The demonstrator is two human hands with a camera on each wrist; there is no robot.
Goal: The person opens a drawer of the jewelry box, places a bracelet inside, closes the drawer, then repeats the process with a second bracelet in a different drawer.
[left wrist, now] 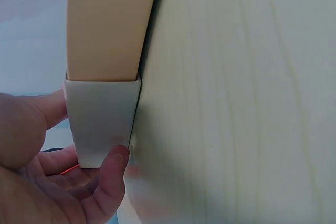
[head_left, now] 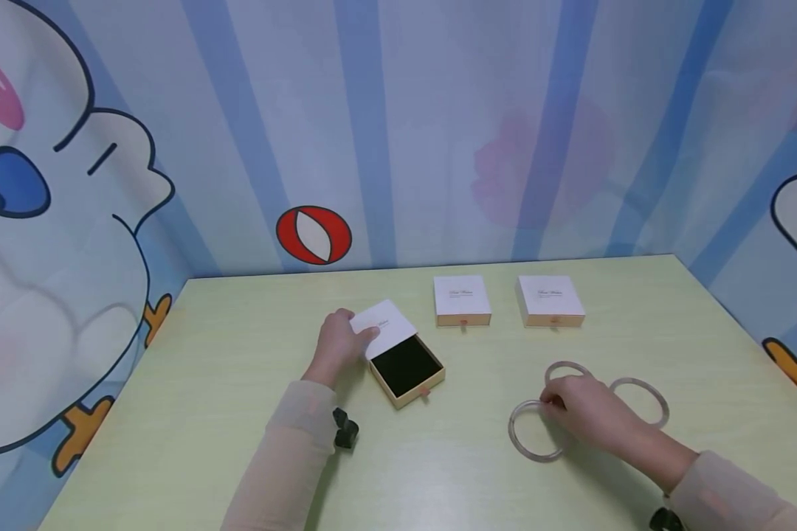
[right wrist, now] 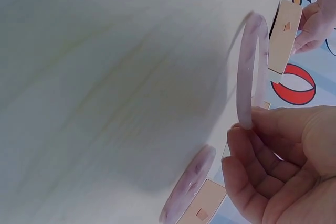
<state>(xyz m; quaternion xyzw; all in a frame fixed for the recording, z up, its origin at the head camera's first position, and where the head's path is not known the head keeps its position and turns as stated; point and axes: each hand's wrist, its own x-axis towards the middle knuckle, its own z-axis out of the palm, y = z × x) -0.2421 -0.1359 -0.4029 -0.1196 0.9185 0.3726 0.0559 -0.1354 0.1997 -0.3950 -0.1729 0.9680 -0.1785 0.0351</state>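
Head view: pale table [head_left: 159,457] under it all. Biggest piece in play is the open box [head_left: 393,341], right against the left hand [head_left: 341,346], on that hand's right. Left hand pinches the white sleeve [head_left: 384,323], thumb one side, fingers the other per the left wrist view. Drawer [head_left: 406,366] sits part out of the sleeve, dark lining facing up.

Relation that counts: drawer lies left of the right hand [head_left: 584,413] and a bit farther out, well apart. Left hand is the nearer one to it. Box long axis runs on a slant from the left hand's fingers, nearer and rightward; drawer end points that way, passing left of the right hand rather than straight at it.

Left closed box [head_left: 462,299] and right closed box [head_left: 550,299] both stand beyond the right hand, the first well to its left.

Right hand pinches the held ring [head_left: 512,429], which projects on that hand's left, drawer side. Round, so no long axis; right wrist view has it up off flat, near edge-on. Can't tell if its rim touches wood.

Far ring [head_left: 566,364] just beyond the right hand, right ring [head_left: 665,407] just beside it.

Smallest: pull tab [head_left: 426,396], front of drawer.
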